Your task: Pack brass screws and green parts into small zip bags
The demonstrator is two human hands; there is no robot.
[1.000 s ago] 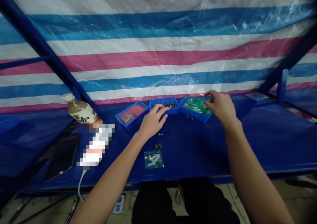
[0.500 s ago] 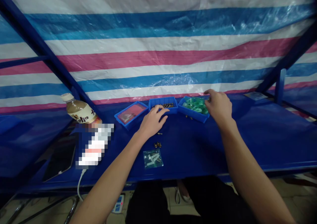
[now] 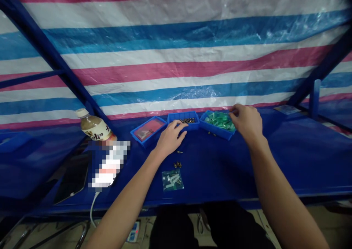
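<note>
My left hand (image 3: 171, 139) rests at the front edge of the middle blue bin (image 3: 184, 127), which holds small brass-coloured screw-like parts (image 3: 189, 120). Its fingers are apart and curve over the rim. At the right blue bin (image 3: 217, 132), full of small green-tinted plastic bags (image 3: 218, 120), my right hand (image 3: 247, 122) hovers over the right side with thumb and forefinger drawn together. Whatever lies between them is too small to make out. Nearer me are one loose screw (image 3: 179, 152), a small pile of screws (image 3: 177, 165) and a clear bag (image 3: 172, 180) with white plugs and screws inside.
A third blue bin (image 3: 141, 141) with reddish bags stands left of the middle one. Further left are a drink bottle (image 3: 95, 126), a dark tablet (image 3: 73, 179) and a blurred-out object with a white cable (image 3: 92, 207). Striped sheeting (image 3: 176, 69) hangs behind the blue table.
The view has shifted a little, so everything sits slightly lower and further right. My right thumb and forefinger have come closer together. My left hand stays at the middle bin.
</note>
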